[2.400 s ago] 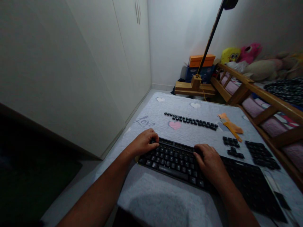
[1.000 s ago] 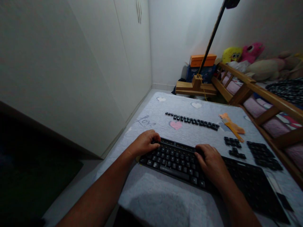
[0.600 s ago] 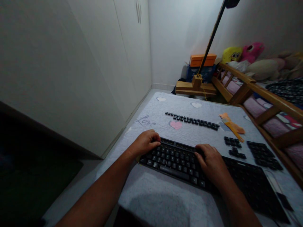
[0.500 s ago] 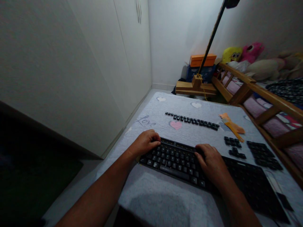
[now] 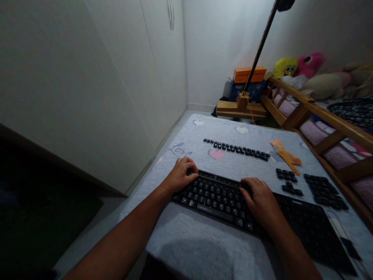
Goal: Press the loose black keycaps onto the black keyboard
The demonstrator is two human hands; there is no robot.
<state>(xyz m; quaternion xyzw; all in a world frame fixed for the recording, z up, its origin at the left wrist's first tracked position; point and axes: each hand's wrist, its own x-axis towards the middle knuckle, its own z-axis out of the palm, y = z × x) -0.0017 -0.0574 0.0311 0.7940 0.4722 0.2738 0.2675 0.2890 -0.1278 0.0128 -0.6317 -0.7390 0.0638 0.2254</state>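
Atop the pale grey heart-patterned cloth, the long black plastic keyboard is best held flat with light, even pressure, its far edge being gripped near the left corner by the left hand and farther along by the right hand.

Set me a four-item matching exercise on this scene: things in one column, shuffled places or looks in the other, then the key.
1. Keyboard
2. Brush
3. Orange box
4. Left hand

A. on top of a blue box
B. at the keyboard's left end
C. black, with pale key markings
D. lying across an orange cloth

Pairs: 1-C, 2-D, 3-A, 4-B
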